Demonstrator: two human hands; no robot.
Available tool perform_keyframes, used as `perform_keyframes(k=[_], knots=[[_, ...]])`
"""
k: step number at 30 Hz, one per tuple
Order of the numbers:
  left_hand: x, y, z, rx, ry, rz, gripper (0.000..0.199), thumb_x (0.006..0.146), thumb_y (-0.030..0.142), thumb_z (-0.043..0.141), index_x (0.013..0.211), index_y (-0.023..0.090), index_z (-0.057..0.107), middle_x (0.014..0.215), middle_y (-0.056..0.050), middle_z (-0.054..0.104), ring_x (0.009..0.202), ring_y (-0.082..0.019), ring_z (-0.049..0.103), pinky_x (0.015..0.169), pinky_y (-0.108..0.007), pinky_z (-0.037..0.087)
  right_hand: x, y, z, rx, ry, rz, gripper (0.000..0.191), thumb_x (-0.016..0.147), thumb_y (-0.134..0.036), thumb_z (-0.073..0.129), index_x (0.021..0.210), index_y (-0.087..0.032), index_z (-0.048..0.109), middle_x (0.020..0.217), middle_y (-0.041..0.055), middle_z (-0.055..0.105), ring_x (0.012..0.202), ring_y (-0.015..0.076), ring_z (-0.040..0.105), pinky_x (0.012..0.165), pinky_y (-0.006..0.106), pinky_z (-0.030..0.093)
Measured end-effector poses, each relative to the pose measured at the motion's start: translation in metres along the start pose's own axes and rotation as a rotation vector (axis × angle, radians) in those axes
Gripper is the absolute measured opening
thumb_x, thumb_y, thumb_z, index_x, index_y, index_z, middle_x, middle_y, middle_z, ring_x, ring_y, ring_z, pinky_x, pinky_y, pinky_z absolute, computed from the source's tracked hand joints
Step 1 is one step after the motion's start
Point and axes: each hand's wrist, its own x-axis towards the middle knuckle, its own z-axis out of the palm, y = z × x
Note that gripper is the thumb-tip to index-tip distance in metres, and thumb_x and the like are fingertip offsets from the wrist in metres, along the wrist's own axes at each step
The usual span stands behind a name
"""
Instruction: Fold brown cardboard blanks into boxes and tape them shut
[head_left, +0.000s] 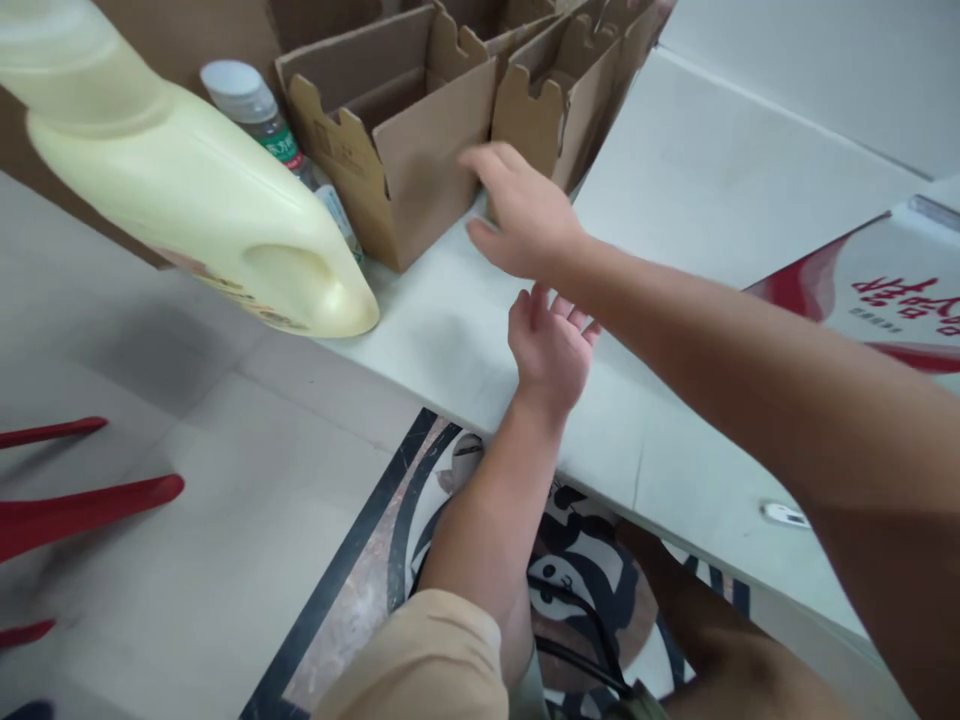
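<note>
My right hand (pixel 529 210) reaches over the table beside the brown cardboard box (pixel 442 150), slightly blurred. Its thumb and fingers are apart, and nothing shows between them. Just below it, my left hand (pixel 551 345) is turned palm up above the white tabletop (pixel 450 330). Those fingers are loosely bent and spread, their tips partly covered by my right forearm, and no held object is visible. A second open-topped cardboard box (pixel 555 110) stands behind my right hand.
A large cream-coloured bottle (pixel 217 200) stands at the table's left corner, beside a white-capped bottle (pixel 240 92). To the right are a small white device (pixel 784 515) and a red-and-white printed item (pixel 885 280). Red legs (pixel 90 510) stick out over the floor at left.
</note>
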Motion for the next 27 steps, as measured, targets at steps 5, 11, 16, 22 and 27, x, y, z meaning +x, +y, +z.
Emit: perform_keyframes(k=[5, 11, 16, 22, 27], knots=[[0.004, 0.004, 0.001, 0.075, 0.111, 0.077, 0.038, 0.1, 0.045, 0.029, 0.107, 0.024, 0.059, 0.123, -0.006, 0.067, 0.132, -0.026, 0.057, 0.094, -0.039, 0.054, 0.046, -0.052, -0.016, -0.1, -0.024, -0.112, 0.074, 0.093, -0.033, 0.049, 0.158, -0.015, 0.019, 0.167, -0.0006, 0.03, 0.151, 0.0207, 0.036, 0.12, 0.036, 0.038], [0.006, 0.009, -0.003, 0.087, 0.134, 0.072, 0.037, 0.096, 0.048, 0.029, 0.088, 0.022, 0.053, 0.105, -0.008, 0.065, 0.108, -0.022, 0.065, 0.085, -0.035, 0.051, 0.046, -0.026, -0.009, -0.284, 0.086, -0.1, 0.043, 0.098, -0.052, 0.053, 0.128, -0.022, 0.06, 0.155, 0.0068, 0.045, 0.147, 0.0356, 0.036, 0.118, 0.056, 0.033], [0.0, 0.015, -0.003, 0.066, 0.142, 0.053, 0.035, 0.093, 0.046, 0.031, 0.082, 0.021, 0.053, 0.088, -0.006, 0.059, 0.081, -0.016, 0.062, 0.077, -0.031, 0.045, 0.042, 0.014, -0.013, -0.119, 0.056, 0.235, 0.087, 0.08, -0.064, 0.073, 0.149, -0.022, 0.042, 0.172, 0.0147, 0.003, 0.158, 0.0445, 0.006, 0.124, 0.062, 0.006], [-0.002, 0.016, -0.001, -0.013, 0.129, 0.088, 0.034, 0.094, 0.04, 0.032, 0.075, 0.02, 0.051, 0.074, -0.002, 0.051, 0.063, -0.012, 0.051, 0.068, -0.028, 0.042, 0.03, 0.05, -0.025, -0.264, 0.016, 0.305, 0.095, 0.078, -0.043, 0.082, 0.154, -0.014, 0.033, 0.165, 0.0258, 0.023, 0.152, 0.0458, 0.023, 0.121, 0.059, 0.015], [0.001, 0.012, 0.001, 0.033, 0.128, 0.076, 0.034, 0.095, 0.041, 0.032, 0.074, 0.02, 0.05, 0.072, -0.002, 0.05, 0.06, -0.012, 0.049, 0.066, -0.028, 0.041, 0.024, 0.06, -0.032, -0.278, 0.038, 0.243, 0.065, 0.089, -0.01, 0.059, 0.15, -0.012, 0.038, 0.141, 0.0202, 0.056, 0.134, 0.038, 0.053, 0.113, 0.057, 0.035]])
